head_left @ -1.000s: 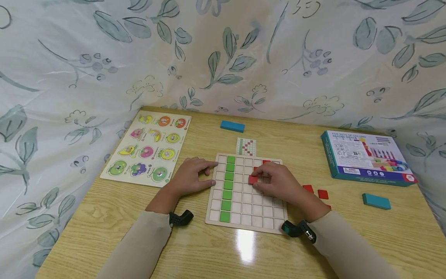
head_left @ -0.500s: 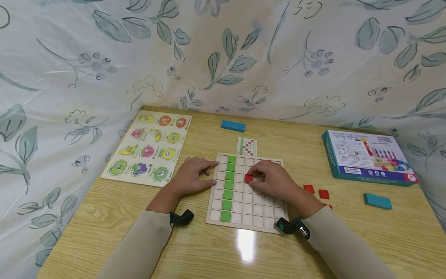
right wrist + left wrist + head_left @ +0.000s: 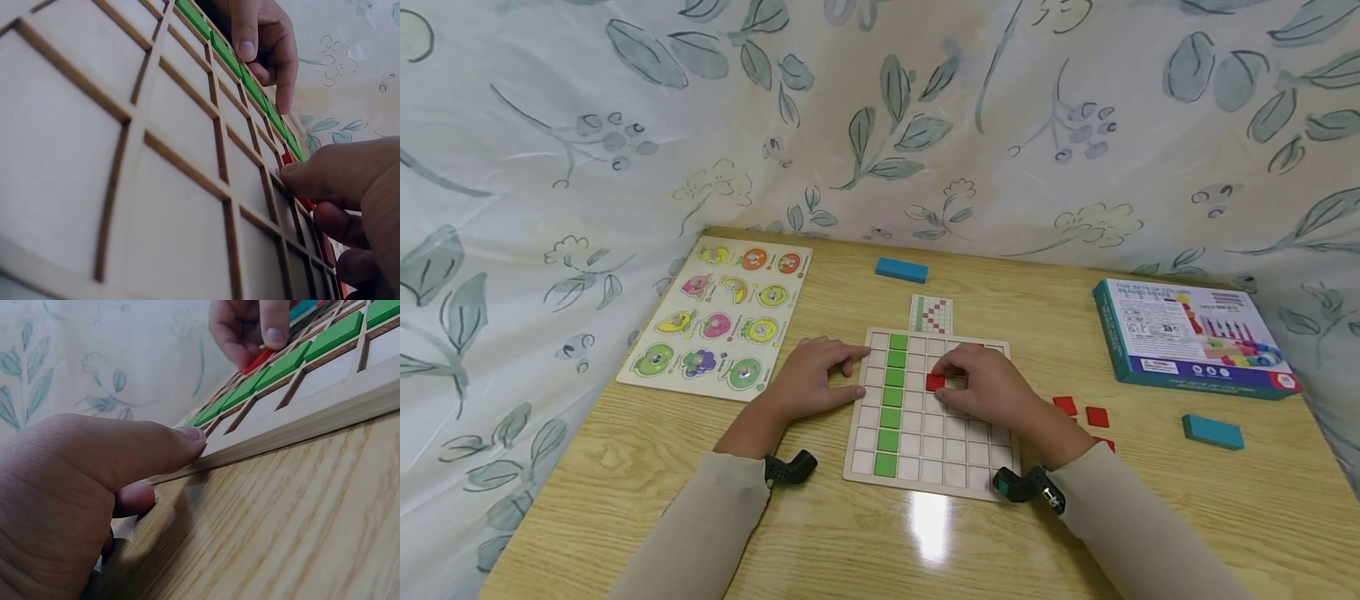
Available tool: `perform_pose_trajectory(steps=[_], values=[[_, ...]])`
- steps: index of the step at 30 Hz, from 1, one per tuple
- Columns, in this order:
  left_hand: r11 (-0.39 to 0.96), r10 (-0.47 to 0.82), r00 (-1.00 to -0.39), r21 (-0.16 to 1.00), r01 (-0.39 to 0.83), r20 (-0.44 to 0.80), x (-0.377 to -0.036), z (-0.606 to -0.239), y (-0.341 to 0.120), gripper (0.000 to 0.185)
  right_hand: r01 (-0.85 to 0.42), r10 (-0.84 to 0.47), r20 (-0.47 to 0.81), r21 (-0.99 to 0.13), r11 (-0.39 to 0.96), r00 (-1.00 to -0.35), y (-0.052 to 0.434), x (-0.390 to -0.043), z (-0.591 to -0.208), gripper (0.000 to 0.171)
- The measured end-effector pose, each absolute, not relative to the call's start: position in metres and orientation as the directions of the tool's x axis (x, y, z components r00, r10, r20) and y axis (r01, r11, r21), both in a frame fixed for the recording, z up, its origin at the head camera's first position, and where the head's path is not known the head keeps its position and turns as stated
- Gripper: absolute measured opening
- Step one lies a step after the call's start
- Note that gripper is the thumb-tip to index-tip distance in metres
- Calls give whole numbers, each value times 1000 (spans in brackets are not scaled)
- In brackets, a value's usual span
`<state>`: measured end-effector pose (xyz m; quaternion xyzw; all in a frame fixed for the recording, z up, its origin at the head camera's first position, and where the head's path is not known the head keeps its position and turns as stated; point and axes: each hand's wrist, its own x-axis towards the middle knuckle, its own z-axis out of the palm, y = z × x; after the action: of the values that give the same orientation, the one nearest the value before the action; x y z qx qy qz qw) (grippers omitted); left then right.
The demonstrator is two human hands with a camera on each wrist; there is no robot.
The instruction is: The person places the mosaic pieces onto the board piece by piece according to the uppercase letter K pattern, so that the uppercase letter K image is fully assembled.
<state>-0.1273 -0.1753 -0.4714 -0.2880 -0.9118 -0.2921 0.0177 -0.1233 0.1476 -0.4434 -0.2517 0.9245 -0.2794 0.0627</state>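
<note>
A wooden grid board (image 3: 955, 454) lies in the middle of the table, with a column of green tiles (image 3: 892, 392) near its left side. My right hand (image 3: 953, 385) pinches a red tile (image 3: 935, 382) with thumb and fingertips and holds it down on a cell two columns right of the green ones. The right wrist view shows that thumb (image 3: 300, 178) on the red tile (image 3: 287, 159). Lying flat on the table, my left hand (image 3: 812, 385) touches the board's left edge with its fingers straight; its thumb (image 3: 162, 447) meets the board rim (image 3: 300, 425).
A fruit puzzle board (image 3: 718, 317) lies at the left and a pattern card (image 3: 931, 315) behind the grid. Loose red tiles (image 3: 1078, 410) sit right of the board. Blue blocks (image 3: 901, 269) (image 3: 1212, 432) and a game box (image 3: 1187, 337) lie farther out. Leaf-print cloth hangs behind.
My right hand has shifted the red tile slightly left and lowered it onto a cell. The left hand has stayed where it was.
</note>
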Motion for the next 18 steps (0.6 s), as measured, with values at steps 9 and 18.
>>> perform_pose_trajectory(steps=[9,18], values=[[650,520,-823,518,555,230,-128,-469,-175,54,-393,-467,16,-567,724,-884,145,-122,-441,24],[641,522,-819,524,560,237,-126,-470,-176,55,-365,-455,-13,-577,731,-890,144,-120,-440,27]])
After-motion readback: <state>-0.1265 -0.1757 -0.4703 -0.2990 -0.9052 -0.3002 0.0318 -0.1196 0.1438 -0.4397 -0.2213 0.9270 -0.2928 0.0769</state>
